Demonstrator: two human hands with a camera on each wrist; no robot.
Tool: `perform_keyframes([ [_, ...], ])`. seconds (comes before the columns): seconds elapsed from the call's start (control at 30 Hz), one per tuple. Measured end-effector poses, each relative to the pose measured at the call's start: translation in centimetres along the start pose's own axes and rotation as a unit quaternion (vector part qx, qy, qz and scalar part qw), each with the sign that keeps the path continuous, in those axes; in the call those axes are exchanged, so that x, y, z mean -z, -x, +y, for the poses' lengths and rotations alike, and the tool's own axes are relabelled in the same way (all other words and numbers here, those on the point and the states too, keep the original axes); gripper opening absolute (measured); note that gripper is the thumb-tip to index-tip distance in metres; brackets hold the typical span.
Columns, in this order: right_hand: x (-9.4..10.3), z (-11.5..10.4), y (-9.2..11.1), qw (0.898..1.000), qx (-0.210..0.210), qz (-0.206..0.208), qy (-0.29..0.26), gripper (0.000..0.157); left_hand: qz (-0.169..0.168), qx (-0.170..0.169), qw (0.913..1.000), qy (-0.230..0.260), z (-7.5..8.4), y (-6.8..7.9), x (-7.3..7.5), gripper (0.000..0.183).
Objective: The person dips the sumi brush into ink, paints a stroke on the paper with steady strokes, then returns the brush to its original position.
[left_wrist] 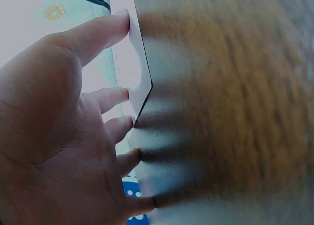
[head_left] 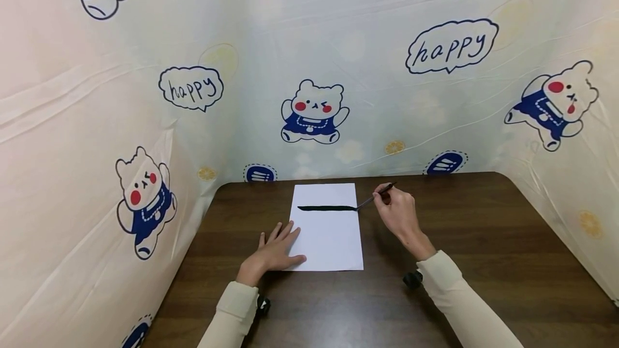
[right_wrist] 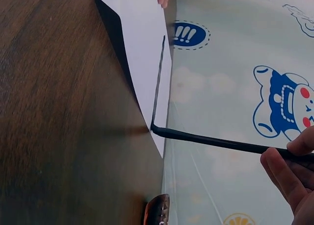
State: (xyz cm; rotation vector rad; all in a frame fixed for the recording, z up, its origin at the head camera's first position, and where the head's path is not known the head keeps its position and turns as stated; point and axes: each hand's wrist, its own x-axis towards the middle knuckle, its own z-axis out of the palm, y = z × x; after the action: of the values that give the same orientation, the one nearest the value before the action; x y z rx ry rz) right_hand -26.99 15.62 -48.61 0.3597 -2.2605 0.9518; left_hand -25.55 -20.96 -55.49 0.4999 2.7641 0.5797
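Note:
A white sheet of paper (head_left: 326, 246) lies on the brown table. Across its upper part runs a thick black stripe (head_left: 326, 208), reaching nearly from side to side. My right hand (head_left: 397, 211) pinches a thin dark paintbrush (right_wrist: 211, 139) by its handle, to the right of the sheet. The bent tip touches the paper's right edge, where the stripe ends. With fingers spread, my left hand (head_left: 275, 251) rests on the sheet's lower left edge. In the left wrist view the thumb and index finger meet the paper, while other fingertips touch the wood.
The wooden table (head_left: 483, 262) extends around the sheet. A pale curtain (head_left: 377, 117) printed with bears and "happy" bubbles encloses the back and sides. Dark devices sit at both wrists. A small dark shiny object (right_wrist: 157, 210) shows low in the right wrist view, its kind unclear.

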Motion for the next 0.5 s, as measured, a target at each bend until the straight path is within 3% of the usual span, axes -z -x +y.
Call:
perform_keyframes([
  [0.37,0.7,0.0,-0.2,1.000,0.020,0.010,0.013,0.006,0.001,0.009,0.9999,-0.014,-0.6,-0.5,-0.5,0.097],
  [0.5,1.1,0.0,-0.3,0.999,0.025,0.018,0.018,0.004,-0.003,0.004,0.9999,-0.014,0.0,-0.1,-0.1,0.098],
])
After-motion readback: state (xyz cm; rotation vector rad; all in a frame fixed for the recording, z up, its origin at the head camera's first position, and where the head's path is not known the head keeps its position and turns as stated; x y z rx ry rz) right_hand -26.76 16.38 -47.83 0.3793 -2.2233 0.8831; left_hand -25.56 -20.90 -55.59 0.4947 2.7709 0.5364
